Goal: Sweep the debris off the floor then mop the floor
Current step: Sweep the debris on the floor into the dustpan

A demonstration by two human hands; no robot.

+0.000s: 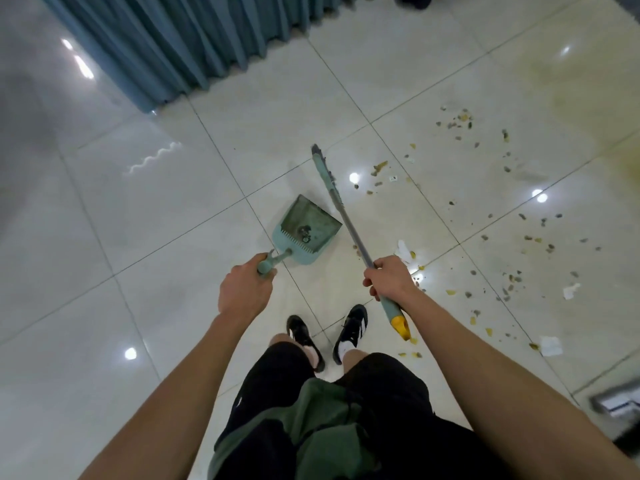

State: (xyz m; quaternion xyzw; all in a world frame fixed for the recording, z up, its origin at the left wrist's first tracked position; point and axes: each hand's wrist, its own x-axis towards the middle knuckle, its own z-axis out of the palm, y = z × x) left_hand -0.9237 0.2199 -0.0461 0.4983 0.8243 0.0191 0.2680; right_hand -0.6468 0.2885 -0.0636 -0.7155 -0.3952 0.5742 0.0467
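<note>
Glossy tile, matt plastic, soft cloth.

The floor [194, 188] under me is pale glazed tile, polished enough to mirror the ceiling lights as bright spots, with thin dark grout lines. The dustpan [304, 225] looks like matt teal plastic, its inside dulled and dusty. My broom [341, 216] has a smooth grey shaft that looks like metal, a teal plastic sleeve and a yellow plastic end cap; its head is teal with frayed, rough bristles. The debris [502, 188] is dry, crumbly brown bits mixed with torn white paper scraps. The curtain [194, 39] is matt blue-grey cloth, hanging in soft pleats.
</note>
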